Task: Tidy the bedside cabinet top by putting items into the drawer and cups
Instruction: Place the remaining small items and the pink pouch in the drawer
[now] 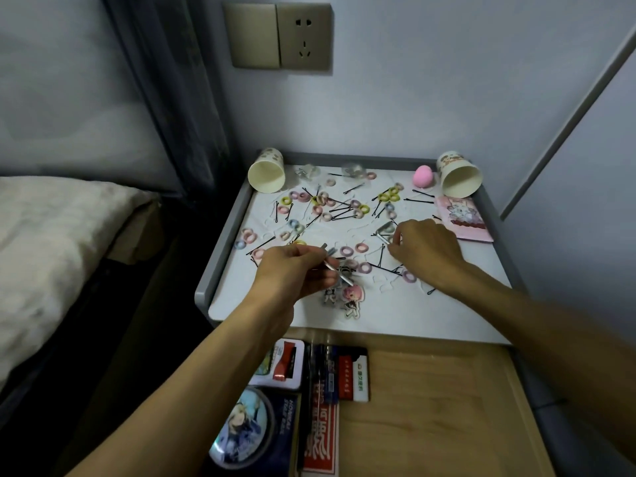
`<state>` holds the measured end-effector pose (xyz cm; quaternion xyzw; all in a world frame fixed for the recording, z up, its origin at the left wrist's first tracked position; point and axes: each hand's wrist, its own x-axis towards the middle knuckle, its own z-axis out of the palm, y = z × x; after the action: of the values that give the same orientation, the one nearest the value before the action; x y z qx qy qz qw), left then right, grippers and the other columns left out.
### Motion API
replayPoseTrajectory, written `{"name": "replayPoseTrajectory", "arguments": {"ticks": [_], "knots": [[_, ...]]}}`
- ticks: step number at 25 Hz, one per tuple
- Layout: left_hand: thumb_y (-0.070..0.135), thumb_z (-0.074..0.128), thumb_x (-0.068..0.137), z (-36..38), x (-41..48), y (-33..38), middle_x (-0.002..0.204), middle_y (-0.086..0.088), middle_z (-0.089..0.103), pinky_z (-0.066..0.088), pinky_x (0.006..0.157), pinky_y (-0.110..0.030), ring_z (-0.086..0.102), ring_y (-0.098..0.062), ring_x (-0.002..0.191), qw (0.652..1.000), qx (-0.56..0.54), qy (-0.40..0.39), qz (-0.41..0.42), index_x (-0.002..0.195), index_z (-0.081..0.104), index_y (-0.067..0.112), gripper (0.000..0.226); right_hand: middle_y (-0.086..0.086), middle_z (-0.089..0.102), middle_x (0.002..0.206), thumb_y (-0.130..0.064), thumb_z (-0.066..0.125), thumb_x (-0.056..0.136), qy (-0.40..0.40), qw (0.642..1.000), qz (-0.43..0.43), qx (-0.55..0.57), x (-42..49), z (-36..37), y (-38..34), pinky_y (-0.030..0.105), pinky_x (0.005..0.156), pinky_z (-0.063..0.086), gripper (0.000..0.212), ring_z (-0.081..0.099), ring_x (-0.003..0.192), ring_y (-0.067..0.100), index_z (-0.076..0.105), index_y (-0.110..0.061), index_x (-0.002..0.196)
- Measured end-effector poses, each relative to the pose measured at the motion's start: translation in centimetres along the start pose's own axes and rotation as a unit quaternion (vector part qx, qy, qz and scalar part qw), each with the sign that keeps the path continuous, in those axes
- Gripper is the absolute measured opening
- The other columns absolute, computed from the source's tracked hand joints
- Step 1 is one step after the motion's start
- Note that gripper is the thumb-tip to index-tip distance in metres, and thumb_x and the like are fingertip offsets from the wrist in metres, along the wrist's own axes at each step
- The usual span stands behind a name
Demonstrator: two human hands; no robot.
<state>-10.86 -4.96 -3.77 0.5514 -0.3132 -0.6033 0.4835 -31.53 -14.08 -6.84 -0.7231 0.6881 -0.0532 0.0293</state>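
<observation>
The white cabinet top (413, 315) is strewn with several small coloured hair ties (361, 248) and black bobby pins (418, 201). My left hand (292, 270) is shut on a thin silver metal tool (335, 268), held just above cartoon figure stickers (351, 297). My right hand (426, 253) rests fingers-down on the top beside a small silver clip (385, 230); whether it grips anything is hidden. Two paper cups lie on their sides at the back, one left (266, 172), one right (459, 175). Below the top, the wooden drawer (430, 401) stands open.
A pink egg-shaped sponge (424, 176) and a pink illustrated card (463, 218) lie at the back right. The drawer's left part holds tins, card packs and a round badge (241, 428). A bed (51, 242) is to the left, a wall socket (304, 36) above.
</observation>
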Motion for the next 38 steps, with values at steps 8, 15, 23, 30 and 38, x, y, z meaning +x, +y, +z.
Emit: {"name": "replayPoseTrajectory", "arguments": {"ticks": [8,15,23,30,38], "knots": [[-0.006,0.054,0.095,-0.2,-0.9,0.1,0.08,-0.019,0.071,0.061,0.064,-0.028,0.067,-0.022,0.061,1.0,-0.018,0.02,0.015,0.106,0.057,0.002,0.014,0.005,0.069,0.088,-0.031,0.056,0.097,0.046,0.997,-0.007,0.064,-2.4,-4.0,-1.1,0.029,0.062,0.041,0.018,0.062,0.077,0.023,0.067,-0.016,0.097],[-0.006,0.048,0.096,0.4,-4.8,-0.5,0.085,-0.02,0.071,0.06,0.072,-0.027,0.068,-0.019,0.069,0.998,0.008,-0.06,0.004,0.103,0.066,-0.008,0.019,-0.013,0.071,0.097,-0.023,0.068,0.089,-0.017,0.928,-0.064,0.366,-12.0,-6.3,-3.4,0.027,0.09,0.046,0.012,0.062,0.098,0.004,0.074,-0.024,0.1],[0.016,0.055,0.098,0.0,-6.9,-2.2,0.083,-0.015,0.071,0.058,0.077,-0.028,0.067,-0.022,0.075,0.997,-0.002,-0.066,0.032,0.101,0.069,-0.004,0.025,-0.017,0.068,0.084,-0.029,0.071,0.086,-0.001,0.933,-0.11,0.342,-15.0,-4.2,-4.3,0.029,0.077,0.05,0.002,0.061,0.084,0.0,0.07,-0.03,0.085],[0.008,0.058,0.095,0.3,-6.1,-2.7,0.085,-0.017,0.073,0.057,0.071,-0.029,0.062,-0.017,0.064,0.995,0.035,-0.024,0.089,0.097,0.071,0.002,0.015,-0.006,0.074,0.075,-0.039,0.062,0.092,-0.21,0.81,0.034,0.546,-14.2,-4.0,-3.3,0.012,0.044,0.034,0.029,0.045,0.049,0.006,0.077,-0.014,0.092],[0.007,0.055,0.096,-0.2,-6.3,-2.5,0.083,-0.018,0.073,0.06,0.073,-0.028,0.068,-0.023,0.07,0.993,0.068,-0.048,0.079,0.108,0.065,0.006,0.015,0.0,0.072,0.076,-0.021,0.071,0.086,-0.222,0.79,0.076,0.567,-13.9,-3.6,-2.8,0.018,0.046,0.033,0.015,0.04,0.047,0.01,0.072,-0.008,0.093]]}}
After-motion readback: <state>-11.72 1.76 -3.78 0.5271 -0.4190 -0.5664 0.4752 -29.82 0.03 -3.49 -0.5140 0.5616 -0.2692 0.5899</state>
